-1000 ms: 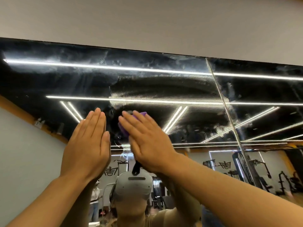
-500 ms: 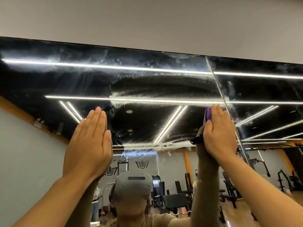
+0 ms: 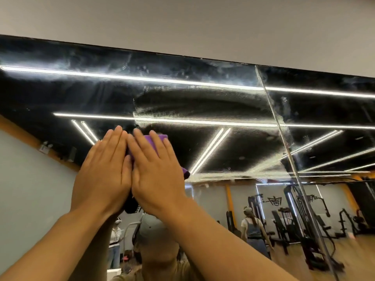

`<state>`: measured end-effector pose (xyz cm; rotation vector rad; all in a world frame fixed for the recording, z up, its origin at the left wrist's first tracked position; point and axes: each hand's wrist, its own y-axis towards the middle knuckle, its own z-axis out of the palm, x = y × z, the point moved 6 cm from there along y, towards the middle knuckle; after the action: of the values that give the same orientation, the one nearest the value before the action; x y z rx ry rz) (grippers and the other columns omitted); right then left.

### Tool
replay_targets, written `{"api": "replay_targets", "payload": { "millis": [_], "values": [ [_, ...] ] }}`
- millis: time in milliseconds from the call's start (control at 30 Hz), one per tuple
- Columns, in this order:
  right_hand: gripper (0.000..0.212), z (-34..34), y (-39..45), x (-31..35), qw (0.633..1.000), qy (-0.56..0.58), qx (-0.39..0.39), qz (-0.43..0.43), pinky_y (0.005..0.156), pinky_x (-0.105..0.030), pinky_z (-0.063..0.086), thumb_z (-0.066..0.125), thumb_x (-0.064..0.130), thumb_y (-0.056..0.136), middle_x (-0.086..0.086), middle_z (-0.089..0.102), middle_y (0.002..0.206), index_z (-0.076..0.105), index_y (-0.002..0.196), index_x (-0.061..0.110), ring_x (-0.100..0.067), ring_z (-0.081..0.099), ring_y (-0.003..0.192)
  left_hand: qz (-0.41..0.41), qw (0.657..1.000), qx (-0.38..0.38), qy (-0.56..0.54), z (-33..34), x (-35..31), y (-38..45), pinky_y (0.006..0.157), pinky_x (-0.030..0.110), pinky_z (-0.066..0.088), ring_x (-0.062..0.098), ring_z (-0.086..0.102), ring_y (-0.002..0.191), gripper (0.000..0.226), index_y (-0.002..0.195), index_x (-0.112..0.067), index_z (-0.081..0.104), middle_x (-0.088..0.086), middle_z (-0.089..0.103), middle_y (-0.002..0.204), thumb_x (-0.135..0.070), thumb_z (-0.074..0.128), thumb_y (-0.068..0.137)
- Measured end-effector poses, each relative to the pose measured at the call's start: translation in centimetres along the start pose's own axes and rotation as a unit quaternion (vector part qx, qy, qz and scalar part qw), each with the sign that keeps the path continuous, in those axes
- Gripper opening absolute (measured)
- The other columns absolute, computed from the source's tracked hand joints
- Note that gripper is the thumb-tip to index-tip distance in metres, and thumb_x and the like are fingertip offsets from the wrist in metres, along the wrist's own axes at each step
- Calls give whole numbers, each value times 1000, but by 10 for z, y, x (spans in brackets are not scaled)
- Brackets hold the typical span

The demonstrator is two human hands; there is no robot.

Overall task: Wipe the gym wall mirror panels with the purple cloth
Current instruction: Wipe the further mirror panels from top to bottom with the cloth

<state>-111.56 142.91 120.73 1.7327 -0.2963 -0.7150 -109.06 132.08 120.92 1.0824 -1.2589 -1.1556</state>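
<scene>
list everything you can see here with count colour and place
mirror panels: two in view, dark reflective, streaked, on the wall
seam: one, silvery, between the panels at right
wall: one, grey-beige, above the mirror
purple cloth: one, purple, pressed to the left panel under the right hand
left hand: one, flat on the mirror, beside the right hand
right hand: one, fingers straight, pressing the cloth
</scene>
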Motion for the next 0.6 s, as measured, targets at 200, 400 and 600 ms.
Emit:
{"api": "replay_targets", "payload": {
  "millis": [200, 400, 600],
  "values": [
    [65, -9, -4, -23, 999, -22, 20, -42, 126, -37, -1, 15, 37, 97, 0, 26, 166, 31, 158, 24, -21, 14, 155, 6, 999, 0, 34, -1, 0, 2, 120, 16, -7, 9, 9, 154, 68, 159, -13, 21, 1, 18, 166, -45, 14, 99],
    [62, -72, -16, -126, 994, -58, -21, 90, 122, -24, -9, 23, 32, 98, 2, 17, 168, 25, 160, 24, -19, 9, 156, 13, 999, 2, 31, -3, -1, 0, 122, 18, -6, 7, 6, 154, 66, 158, -17, 12, -3, 15, 166, -46, 12, 99],
    [65, -129, -64, -214, 975, -60, -61, 206, 127, -36, 3, 24, 37, 97, 0, 17, 168, 23, 160, 20, -16, 8, 156, 13, 999, -1, 39, -2, -1, 0, 121, 16, -8, 8, 6, 154, 65, 158, -16, 13, -2, 15, 166, -45, 14, 100]
  ]
}}
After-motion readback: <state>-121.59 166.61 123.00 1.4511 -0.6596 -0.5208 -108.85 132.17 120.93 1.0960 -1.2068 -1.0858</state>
